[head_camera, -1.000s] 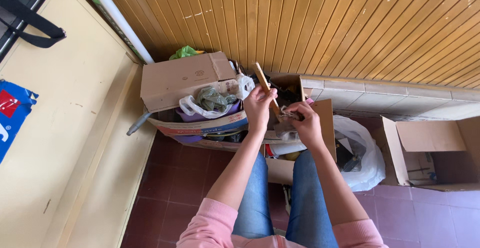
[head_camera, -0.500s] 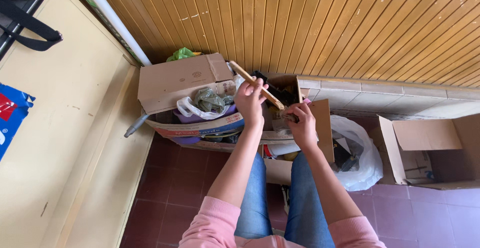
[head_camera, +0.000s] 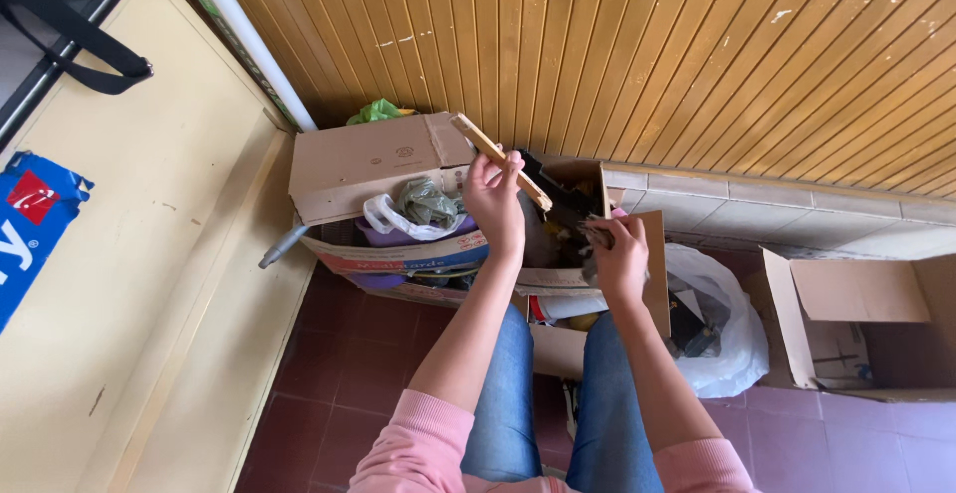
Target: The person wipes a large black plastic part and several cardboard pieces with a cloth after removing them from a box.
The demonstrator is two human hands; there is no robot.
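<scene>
My left hand (head_camera: 495,199) is raised and closed around a flat wooden stick (head_camera: 498,159), which slants up to the left above a cardboard box. My right hand (head_camera: 619,254) is curled over the cluttered open box (head_camera: 637,284) in front of my knees, with its fingers on a dark object (head_camera: 558,199) there; what it grips is hard to make out. Both arms wear pink sleeves, and my legs are in blue jeans.
A closed cardboard box (head_camera: 363,159) rests on a box stuffed with plastic bags (head_camera: 413,209) at the left. A white plastic bag (head_camera: 722,329) and an open empty box (head_camera: 861,319) sit at the right. Wood-panelled wall behind, tiled ledge (head_camera: 777,204), red tile floor.
My left hand has swung the wooden stick from nearly upright to slanting toward the left. My right hand has dropped slightly toward the open box.
</scene>
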